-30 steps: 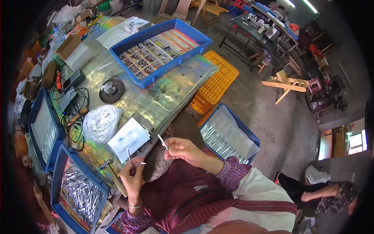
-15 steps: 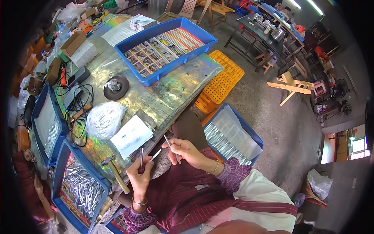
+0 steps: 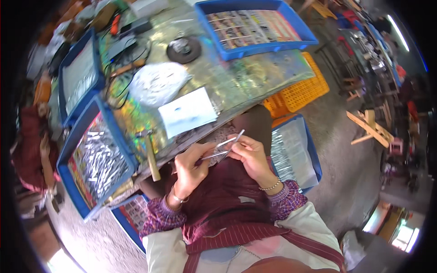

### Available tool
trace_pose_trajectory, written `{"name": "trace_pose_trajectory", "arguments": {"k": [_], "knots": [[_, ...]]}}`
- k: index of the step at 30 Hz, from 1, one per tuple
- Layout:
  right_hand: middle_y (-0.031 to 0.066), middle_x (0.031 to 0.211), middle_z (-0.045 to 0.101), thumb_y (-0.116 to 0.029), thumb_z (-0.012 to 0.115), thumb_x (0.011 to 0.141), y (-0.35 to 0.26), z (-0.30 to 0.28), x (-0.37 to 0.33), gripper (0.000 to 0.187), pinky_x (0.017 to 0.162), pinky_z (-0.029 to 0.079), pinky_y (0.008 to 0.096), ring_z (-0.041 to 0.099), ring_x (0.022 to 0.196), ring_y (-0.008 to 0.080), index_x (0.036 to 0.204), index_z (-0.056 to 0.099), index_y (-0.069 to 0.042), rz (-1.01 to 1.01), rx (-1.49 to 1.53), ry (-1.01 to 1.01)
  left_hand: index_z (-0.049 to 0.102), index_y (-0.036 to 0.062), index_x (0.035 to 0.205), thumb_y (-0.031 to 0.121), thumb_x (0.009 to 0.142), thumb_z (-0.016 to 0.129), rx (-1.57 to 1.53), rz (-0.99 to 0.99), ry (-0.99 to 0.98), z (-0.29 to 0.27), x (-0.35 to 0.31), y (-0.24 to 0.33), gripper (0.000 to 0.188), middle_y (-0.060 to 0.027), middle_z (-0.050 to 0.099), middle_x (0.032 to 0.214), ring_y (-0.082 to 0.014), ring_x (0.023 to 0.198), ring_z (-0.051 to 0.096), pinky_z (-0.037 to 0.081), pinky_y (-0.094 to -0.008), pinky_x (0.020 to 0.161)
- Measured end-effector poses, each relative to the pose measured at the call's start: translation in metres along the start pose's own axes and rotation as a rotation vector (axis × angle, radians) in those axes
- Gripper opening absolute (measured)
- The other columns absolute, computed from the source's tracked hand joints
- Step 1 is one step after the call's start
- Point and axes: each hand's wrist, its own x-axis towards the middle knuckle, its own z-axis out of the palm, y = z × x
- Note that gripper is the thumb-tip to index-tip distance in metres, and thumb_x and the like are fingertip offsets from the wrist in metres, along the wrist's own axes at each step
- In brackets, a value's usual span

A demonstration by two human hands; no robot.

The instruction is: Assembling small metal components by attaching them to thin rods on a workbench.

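Observation:
Over my lap, just off the table's near edge, my two hands are close together. My left hand [image 3: 193,166] is closed around a thin metal rod [image 3: 214,155] that sticks out toward the right; a second silver piece also shows at its fingertips. My right hand [image 3: 249,157] pinches a slim silver metal piece [image 3: 239,135], which slants up past its fingers. The pieces meet or cross between the hands; blur hides whether they touch. A hammer [image 3: 150,159] with a wooden handle lies at the table edge, left of my left hand.
White paper sheets [image 3: 189,113] and a plastic bag of pale pieces [image 3: 159,84] lie on the table [image 3: 246,82]. Blue trays of silver strips stand left [image 3: 129,157] and right [image 3: 314,159]. Behind are a newspaper-lined blue tray [image 3: 268,45], a dark round dish [image 3: 193,52] and cables.
My hands have come together, bringing the right hand's metal piece to those in my left. The view has shifted, so the table sits higher and the trays farther right.

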Motion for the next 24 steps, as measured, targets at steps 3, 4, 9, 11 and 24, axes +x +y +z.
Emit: {"name": "trace_pose_trajectory", "arguments": {"k": [3,4,9,11,24], "knots": [[0.0074,0.094,0.062,-0.009,0.058,0.085,0.009,0.001,0.0,0.027,0.076,0.051,0.0254,0.06,0.088,0.0132,0.11,0.056,0.001,0.008,0.009,-0.04,0.065,0.0013,0.088,-0.01,0.067,0.061,-0.039,-0.008,0.0,0.001,-0.003,-0.001,0.025,-0.0107,0.063,0.073,-0.0182,0.062,0.061,0.046,-0.0256,0.056],[0.0073,0.094,0.062,-0.008,0.059,0.085,0.01,0.004,-0.001,0.027,0.076,0.051,0.0256,0.06,0.088,0.0128,0.11,0.056,0.001,0.026,0.021,-0.039,0.065,0.0014,0.088,-0.012,0.065,0.06,-0.036,0.011,0.01,0.0,-0.004,-0.001,0.027,-0.0104,0.062,0.073,-0.0178,0.061,0.06,0.046,-0.0249,0.055],[0.0068,0.094,0.061,-0.005,0.059,0.084,0.015,0.005,-0.003,0.026,0.074,0.051,0.0245,0.059,0.086,0.0114,0.109,0.057,0.003,-0.003,-0.005,-0.023,0.065,0.0018,0.089,-0.013,0.064,0.057,-0.054,-0.001,-0.013,0.002,-0.007,-0.002,0.03,-0.0103,0.062,0.072,-0.0178,0.06,0.06,0.046,-0.025,0.054],[0.0063,0.094,0.061,-0.004,0.059,0.084,0.018,0.004,-0.004,0.026,0.074,0.051,0.024,0.058,0.085,0.0109,0.108,0.057,0.004,-0.025,-0.013,-0.018,0.065,0.0022,0.09,-0.014,0.064,0.057,-0.063,0.007,-0.019,0.003,-0.009,-0.002,0.032,-0.0103,0.062,0.072,-0.0178,0.06,0.06,0.046,-0.0253,0.054],[0.0087,0.101,0.057,0.005,0.057,0.081,0.02,0.01,-0.005,0.025,0.073,0.054,0.0251,0.059,0.083,0.0131,0.105,0.058,0.008,-0.173,-0.055,0.079,0.063,0.0077,0.094,-0.008,0.059,0.059,0.084,0.153,-0.02,0.014,-0.013,-0.012,0.038,-0.0094,0.06,0.073,-0.0272,0.061,0.058,0.047,-0.0335,0.052]]}}
